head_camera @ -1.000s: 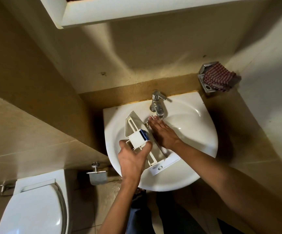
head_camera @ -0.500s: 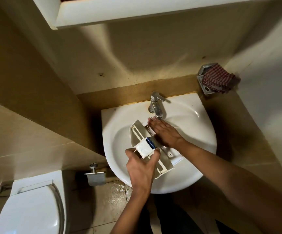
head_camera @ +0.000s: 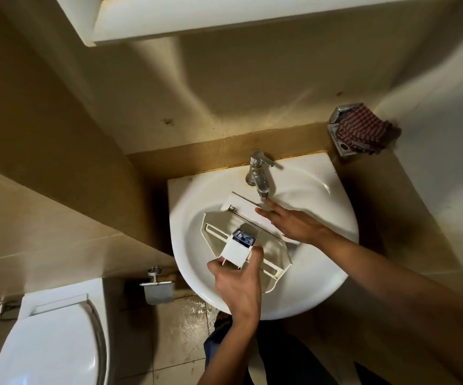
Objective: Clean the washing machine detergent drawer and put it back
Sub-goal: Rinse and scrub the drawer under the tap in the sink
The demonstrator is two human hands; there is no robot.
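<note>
The cream-white detergent drawer (head_camera: 219,226) lies tilted across the bowl of the white sink (head_camera: 321,290), its flat front panel (head_camera: 248,208) turned toward the tap (head_camera: 259,176). My left hand (head_camera: 238,284) grips the drawer's near side around a white insert with a blue cap (head_camera: 242,241). My right hand (head_camera: 291,220) lies flat with fingers spread on the front panel, its fingertips just under the spout. I cannot tell whether water is running.
A red-striped cloth (head_camera: 366,132) sits on a metal corner holder at the right wall. A toilet (head_camera: 49,340) stands at lower left, with a paper holder (head_camera: 158,290) on the wall beside the sink. Tiled walls close in on both sides.
The drawer has been turned in the sink, so its front panel swung from the near side to under the tap. My right hand shifted from inside the drawer onto that panel.
</note>
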